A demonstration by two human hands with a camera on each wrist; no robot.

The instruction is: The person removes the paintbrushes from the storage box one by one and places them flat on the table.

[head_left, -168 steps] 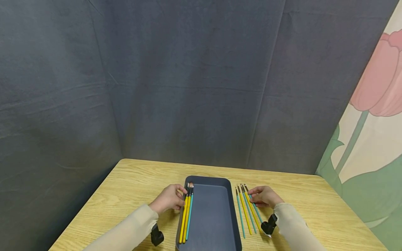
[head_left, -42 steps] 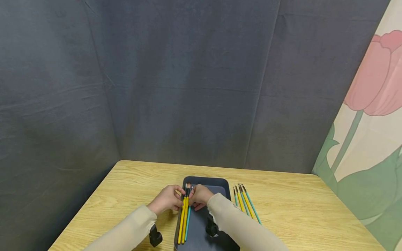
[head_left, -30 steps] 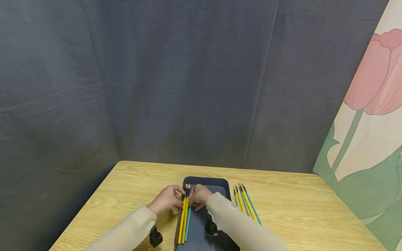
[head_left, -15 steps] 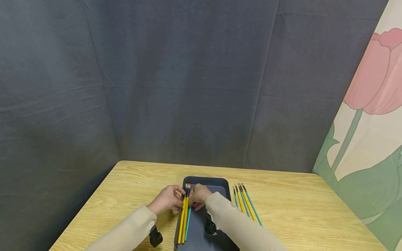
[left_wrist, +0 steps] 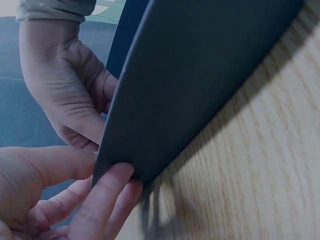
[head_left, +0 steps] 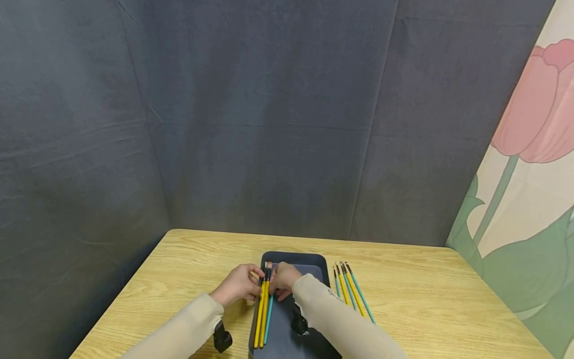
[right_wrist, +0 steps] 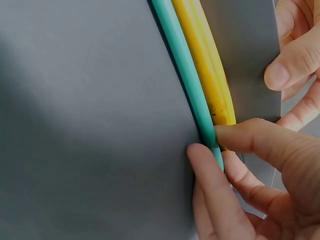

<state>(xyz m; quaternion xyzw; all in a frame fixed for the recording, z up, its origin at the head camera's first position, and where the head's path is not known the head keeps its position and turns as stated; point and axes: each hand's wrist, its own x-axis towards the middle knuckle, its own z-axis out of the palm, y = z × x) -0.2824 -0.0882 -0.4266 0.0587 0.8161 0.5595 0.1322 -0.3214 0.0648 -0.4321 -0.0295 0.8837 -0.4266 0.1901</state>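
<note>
A dark grey tray [head_left: 287,334] on the table holds two yellow paintbrushes [head_left: 261,319] and a teal paintbrush [head_left: 269,319], side by side along its left wall. My left hand [head_left: 238,285] pinches the tray's left rim; in the left wrist view, the thumb lies inside and the fingers press the outer wall [left_wrist: 175,75]. My right hand [head_left: 285,280] reaches into the tray. Its thumb and fingers pinch the teal paintbrush [right_wrist: 185,65], as the right wrist view shows, close beside the yellow handles [right_wrist: 205,60]. The right hand covers part of the teal brush's upper end in the head view.
To the right of the tray, several teal and yellow paintbrushes [head_left: 354,291] lie fanned on the wooden table [head_left: 421,299]. My right forearm [head_left: 345,319] crosses over the tray and hides their lower ends. A grey curtain [head_left: 269,124] hangs behind the table.
Over five seconds ago my right hand was at the rightmost teal brush on the table; it has since moved left to the teal brush in the tray. Over the last second both hands hold still.
</note>
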